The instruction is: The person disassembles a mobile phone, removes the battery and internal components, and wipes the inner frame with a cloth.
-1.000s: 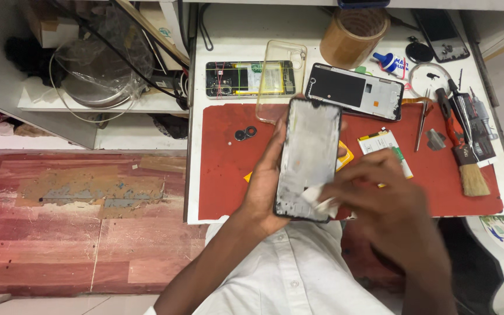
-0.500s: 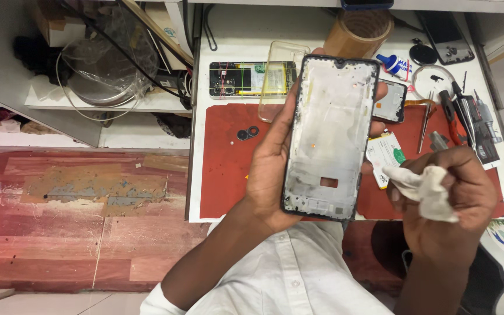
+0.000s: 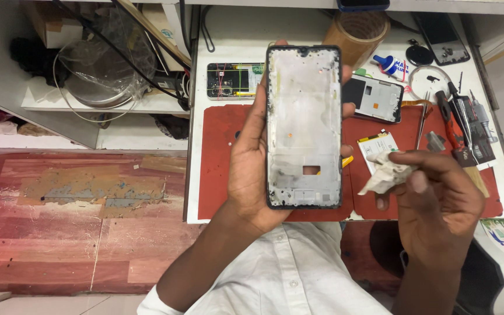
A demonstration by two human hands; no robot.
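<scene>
Head view: left hand (image 3: pixel 252 175) grips the bare phone frame (image 3: pixel 303 125) by its long edges, raised upright at frame centre with the inner face toward the camera, so the whole surface is open to view. Right hand (image 3: pixel 438 204), lower right, is pinched closed on a crumpled white wipe (image 3: pixel 385 174), just beside the frame's edge, not touching. Red mat (image 3: pixel 217 151) on the bench (image 3: pixel 228 52) lies beneath; tools (image 3: pixel 462 125) lie at upper right.

Black-edged grey phone frame (image 3: pixel 303 125), bare inside, small rectangular cutout near bottom, held upright above red mat; crumpled white cloth (image 3: pixel 386 173) beside it.
</scene>
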